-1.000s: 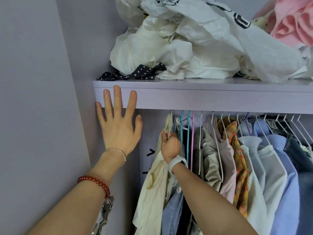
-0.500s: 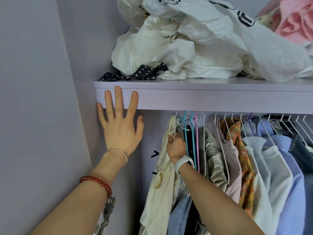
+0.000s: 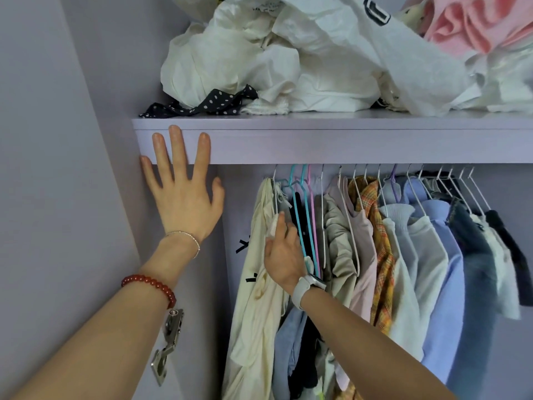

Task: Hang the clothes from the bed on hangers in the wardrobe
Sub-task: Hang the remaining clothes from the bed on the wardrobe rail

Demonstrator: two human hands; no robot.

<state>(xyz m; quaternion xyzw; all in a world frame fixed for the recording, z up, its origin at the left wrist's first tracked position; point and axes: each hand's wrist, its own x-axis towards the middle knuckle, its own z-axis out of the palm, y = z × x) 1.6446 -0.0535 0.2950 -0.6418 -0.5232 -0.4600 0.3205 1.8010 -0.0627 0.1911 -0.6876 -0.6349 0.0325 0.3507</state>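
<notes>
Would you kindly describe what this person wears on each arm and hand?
Both forearms are bare, no sleeves. The left wrist carries a thin silver bracelet and, lower down, a red bead bracelet. The right wrist wears a white-strapped watch.

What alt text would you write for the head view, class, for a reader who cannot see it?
A person's right hand reaches among clothes on hangers in a wardrobe, while the left hand rests flat against the shelf edge above. Crumpled white fabric is heaped on the shelf.
</notes>
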